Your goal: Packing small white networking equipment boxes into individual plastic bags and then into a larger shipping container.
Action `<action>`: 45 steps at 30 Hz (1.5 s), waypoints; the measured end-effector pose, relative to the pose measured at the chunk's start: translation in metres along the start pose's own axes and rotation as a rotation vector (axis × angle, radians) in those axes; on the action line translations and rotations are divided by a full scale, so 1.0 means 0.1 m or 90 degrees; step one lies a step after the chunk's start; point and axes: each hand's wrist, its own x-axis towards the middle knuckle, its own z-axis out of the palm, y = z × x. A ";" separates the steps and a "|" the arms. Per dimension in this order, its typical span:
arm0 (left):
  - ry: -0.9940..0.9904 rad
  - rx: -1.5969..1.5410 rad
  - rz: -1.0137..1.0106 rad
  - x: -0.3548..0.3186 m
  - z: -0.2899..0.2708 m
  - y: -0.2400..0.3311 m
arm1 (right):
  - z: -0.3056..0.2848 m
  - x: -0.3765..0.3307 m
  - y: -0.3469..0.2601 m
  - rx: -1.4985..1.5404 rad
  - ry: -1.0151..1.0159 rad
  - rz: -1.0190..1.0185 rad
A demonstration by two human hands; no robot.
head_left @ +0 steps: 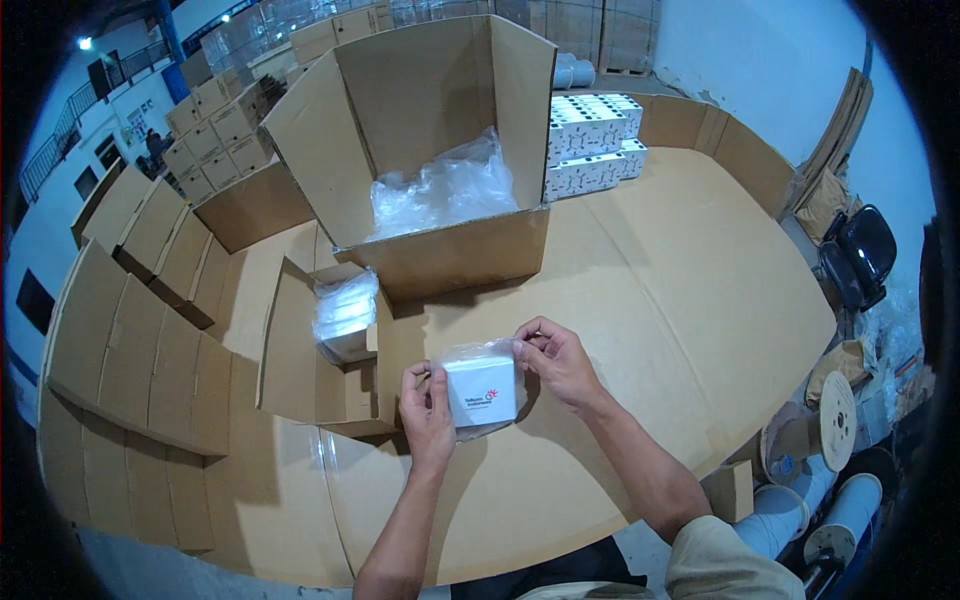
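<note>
A small white box (pixel 481 390) in a clear plastic bag sits upright on the cardboard-covered table (pixel 680 300), just in front of me. My left hand (pixel 425 410) grips the box's left side. My right hand (pixel 558 358) pinches the bag's top right corner. A small open carton (pixel 300 350) to the left holds another bagged white box (pixel 345 315). Behind it stands a large open carton (pixel 440 250) with crumpled clear plastic (pixel 440 190) inside.
A stack of white printed boxes (pixel 592 140) stands at the table's far side. Flat cardboard sheets (pixel 130 340) lie at the left, brown cartons (pixel 215 130) are piled beyond. Cable spools (pixel 830 410) and a dark chair (pixel 855 250) stand at the right.
</note>
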 end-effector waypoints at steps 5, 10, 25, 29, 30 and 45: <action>0.016 -0.036 0.067 0.01 0.01 0.04 | -0.02 0.00 -0.02 0.040 -0.001 -0.009; 0.008 -0.057 0.077 -0.03 0.01 0.10 | -0.03 -0.02 -0.14 0.058 -0.027 -0.115; 0.060 -0.114 0.092 0.01 0.00 0.05 | -0.03 -0.10 -0.25 -0.159 -0.083 -0.034; 0.004 -0.169 0.050 0.02 0.00 0.00 | -0.10 -0.04 -0.09 -0.163 -0.085 -0.018; -0.009 -0.139 0.094 0.01 0.04 0.00 | -0.10 -0.02 -0.07 -0.181 -0.073 -0.008; -0.115 -0.126 -0.041 0.18 0.12 -0.02 | -0.03 -0.01 -0.06 -0.071 -0.065 -0.020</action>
